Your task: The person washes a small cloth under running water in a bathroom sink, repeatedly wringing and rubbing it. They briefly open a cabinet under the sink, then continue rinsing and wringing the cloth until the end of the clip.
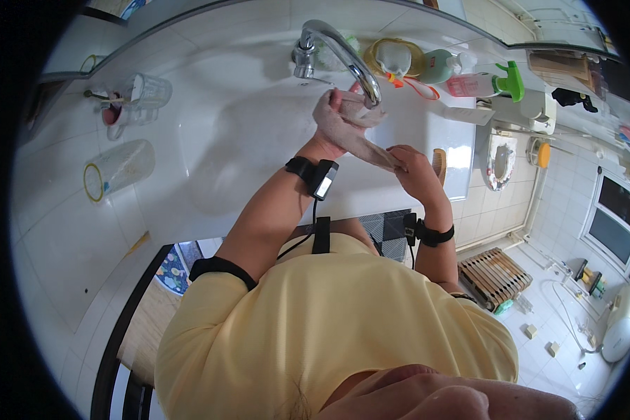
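A wet-looking, light brown cloth (346, 137) is stretched between my two hands over the white washbasin (241, 152). My left hand (332, 139) is under the chrome tap's spout (365, 84), with the cloth draped across its palm and fingers and the thumb over it. My right hand (410, 167) pinches the cloth's narrow end, lower and to the right, near a wooden comb (439, 164) on the basin's edge. Whether water is running cannot be told. Part of my left fingers is hidden by the cloth and the spout.
Behind the tap lie a mesh bath puff (337, 54) and a soap dish (371, 56). Right of them are a green bottle (437, 66) and a pink spray bottle (472, 84). Glass cups (151, 91) and a clear tumbler with a yellow rim (123, 169) stand at the left.
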### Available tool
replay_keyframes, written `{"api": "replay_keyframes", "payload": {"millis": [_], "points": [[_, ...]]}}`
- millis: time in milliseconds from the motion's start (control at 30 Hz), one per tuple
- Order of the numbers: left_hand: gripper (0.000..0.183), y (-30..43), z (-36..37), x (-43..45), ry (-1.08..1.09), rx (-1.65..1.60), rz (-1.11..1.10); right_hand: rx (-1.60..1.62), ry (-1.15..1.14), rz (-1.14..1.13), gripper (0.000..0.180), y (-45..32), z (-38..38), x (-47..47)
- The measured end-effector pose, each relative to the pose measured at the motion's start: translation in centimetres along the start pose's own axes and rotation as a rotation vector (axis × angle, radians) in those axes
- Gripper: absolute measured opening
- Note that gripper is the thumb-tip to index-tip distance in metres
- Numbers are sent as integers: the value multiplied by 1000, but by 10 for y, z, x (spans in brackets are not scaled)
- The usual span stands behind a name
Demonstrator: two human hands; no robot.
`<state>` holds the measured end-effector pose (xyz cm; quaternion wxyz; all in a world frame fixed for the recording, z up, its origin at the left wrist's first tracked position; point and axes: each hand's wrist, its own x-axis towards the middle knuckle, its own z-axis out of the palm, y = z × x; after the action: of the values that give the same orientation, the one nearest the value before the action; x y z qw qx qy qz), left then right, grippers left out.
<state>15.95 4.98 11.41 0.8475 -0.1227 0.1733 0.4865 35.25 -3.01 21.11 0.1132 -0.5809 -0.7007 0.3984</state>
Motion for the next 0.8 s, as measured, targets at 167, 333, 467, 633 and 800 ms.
{"api": "replay_keyframes", "payload": {"millis": [167, 333, 467, 633, 800], "points": [[67, -21, -6, -2, -123, 438, -9, -31, 11, 46, 30, 15, -1, -7], [62, -9, -24, -1, -214, 893, 151, -30, 131, 12, 29, 36, 3, -2], [46, 16, -31, -2, 6, 829, 249, 83, 170, 215, 30, 73, 27, 25], [47, 28, -6, -31, 86, 1654, 491, -6, 322, 511, 31, 120, 48, 60], [57, 35, 20, -52, 89, 1314, 418, -43, 356, 257, 34, 98, 34, 77]]}}
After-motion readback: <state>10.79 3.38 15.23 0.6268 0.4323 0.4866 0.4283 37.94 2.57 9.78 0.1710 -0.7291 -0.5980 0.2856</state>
